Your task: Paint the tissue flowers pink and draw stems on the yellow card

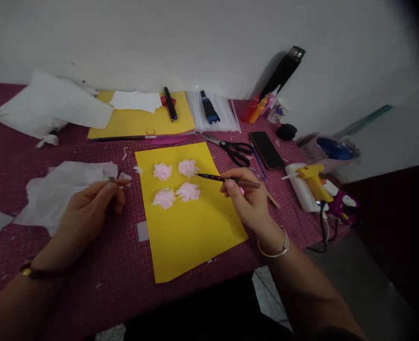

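A yellow sheet of paper (195, 237) lies on the table in front of me, with several crumpled pink-and-white paper puffs (162, 171) on its upper half. My right hand (246, 201) grips a dark patterned pen (212, 177) with a brown end. The pen's tip is at the edge of the upper right puff (188, 167). Pinched between thumb and finger of my left hand (95, 201) is a small dark grey piece (111, 179), too small to name. This hand is left of the sheet, above crumpled white tissue paper (67, 184).
Black scissors (236, 149), a phone (267, 149) and a thin blue stick lie beyond my right hand. At right is a yellow glue gun (316, 182) with cables. Along the wall are another yellow sheet (134, 123), a marker (170, 104), paint bottles (257, 111) and white paper (56, 102).
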Demonstrator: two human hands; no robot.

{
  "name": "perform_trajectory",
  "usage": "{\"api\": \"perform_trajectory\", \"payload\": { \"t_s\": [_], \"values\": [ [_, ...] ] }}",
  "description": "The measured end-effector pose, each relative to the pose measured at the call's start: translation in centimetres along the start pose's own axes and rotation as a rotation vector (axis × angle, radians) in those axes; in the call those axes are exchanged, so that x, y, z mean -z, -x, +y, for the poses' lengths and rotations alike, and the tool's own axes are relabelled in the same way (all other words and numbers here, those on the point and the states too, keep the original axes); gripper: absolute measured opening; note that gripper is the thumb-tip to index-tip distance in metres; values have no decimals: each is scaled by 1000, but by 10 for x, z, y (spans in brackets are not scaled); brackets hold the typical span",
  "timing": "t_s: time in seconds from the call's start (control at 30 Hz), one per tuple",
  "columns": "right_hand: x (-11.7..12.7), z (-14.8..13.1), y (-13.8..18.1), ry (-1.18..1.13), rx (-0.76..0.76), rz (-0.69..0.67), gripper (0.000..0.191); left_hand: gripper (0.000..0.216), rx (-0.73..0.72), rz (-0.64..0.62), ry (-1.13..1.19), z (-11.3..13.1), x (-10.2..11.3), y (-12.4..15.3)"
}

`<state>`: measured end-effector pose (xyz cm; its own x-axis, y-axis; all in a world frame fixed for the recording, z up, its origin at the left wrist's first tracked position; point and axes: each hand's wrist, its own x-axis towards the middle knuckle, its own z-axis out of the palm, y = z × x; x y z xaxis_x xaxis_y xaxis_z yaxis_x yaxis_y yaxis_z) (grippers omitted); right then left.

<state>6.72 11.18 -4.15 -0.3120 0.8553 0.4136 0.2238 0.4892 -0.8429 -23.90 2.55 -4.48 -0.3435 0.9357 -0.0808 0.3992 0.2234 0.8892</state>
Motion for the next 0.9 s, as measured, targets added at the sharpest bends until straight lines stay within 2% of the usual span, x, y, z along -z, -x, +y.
{"api": "perform_trajectory", "payload": {
  "t_s": [0.1,0.37,0.53,0.67,0.9],
  "values": [
    [-5,-4,-4,-7,7,-30,15,19,90,41,170,1,1,-1],
    [-19,-18,-15,177,88,-221,23,21,152,40,436,-6,0,-4],
    [-30,-13,-18,230,106,-279,20,21,152,59,325,-4,1,-4],
    [-37,-6,-17,240,137,-262,20,23,68,-33,153,-8,1,-5],
    [-37,-1,-15,212,53,-253,20,41,38,-67,78,-11,2,-5]
  ]
}}
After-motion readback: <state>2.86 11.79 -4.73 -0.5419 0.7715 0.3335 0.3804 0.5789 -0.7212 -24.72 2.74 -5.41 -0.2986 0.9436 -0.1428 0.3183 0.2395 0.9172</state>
